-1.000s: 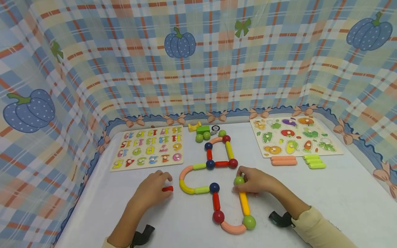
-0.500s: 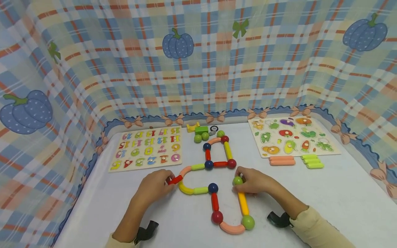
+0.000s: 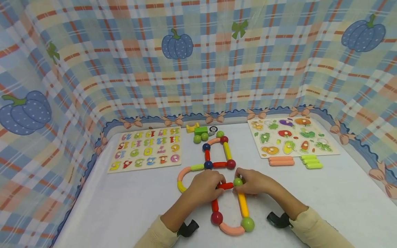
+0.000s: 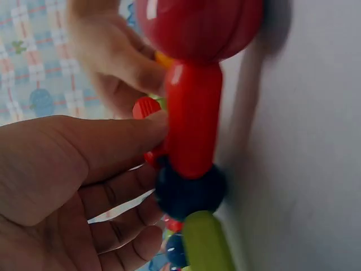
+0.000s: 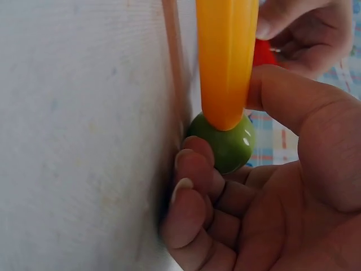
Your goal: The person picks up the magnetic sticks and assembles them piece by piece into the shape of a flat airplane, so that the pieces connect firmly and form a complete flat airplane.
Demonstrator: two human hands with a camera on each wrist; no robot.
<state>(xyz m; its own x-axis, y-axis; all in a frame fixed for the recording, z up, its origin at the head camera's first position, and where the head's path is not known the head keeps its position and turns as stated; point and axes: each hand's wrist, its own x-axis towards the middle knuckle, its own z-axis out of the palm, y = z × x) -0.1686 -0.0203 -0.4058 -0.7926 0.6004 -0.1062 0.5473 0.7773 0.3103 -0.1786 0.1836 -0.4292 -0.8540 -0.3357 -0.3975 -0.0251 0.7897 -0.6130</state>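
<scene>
My left hand (image 3: 203, 186) pinches a short red rod (image 3: 226, 186), its free end right by a green ball (image 3: 237, 182). That ball sits between the fingers and thumb of my right hand (image 3: 255, 182), at the top of a yellow-orange rod (image 5: 228, 62). The rod runs down to a second green ball (image 3: 247, 224), joined by a curved pink rod (image 3: 232, 229) to a dark red ball (image 3: 216, 218). From there another red rod (image 4: 194, 118) leads up to a blue ball (image 4: 192, 189), hidden behind my left hand in the head view.
Behind the hands, more rods and balls form a loop with a red ball (image 3: 231, 164). A number board (image 3: 145, 150) lies left, a vegetable board (image 3: 293, 137) right. Pink rods (image 3: 281, 161) and lime rods (image 3: 311, 161) lie before it. Loose green balls (image 3: 201, 137) sit at the back.
My left hand has carried the red rod rightward from the left side, across the curved rods, to the green ball. My right hand has stayed at that ball.
</scene>
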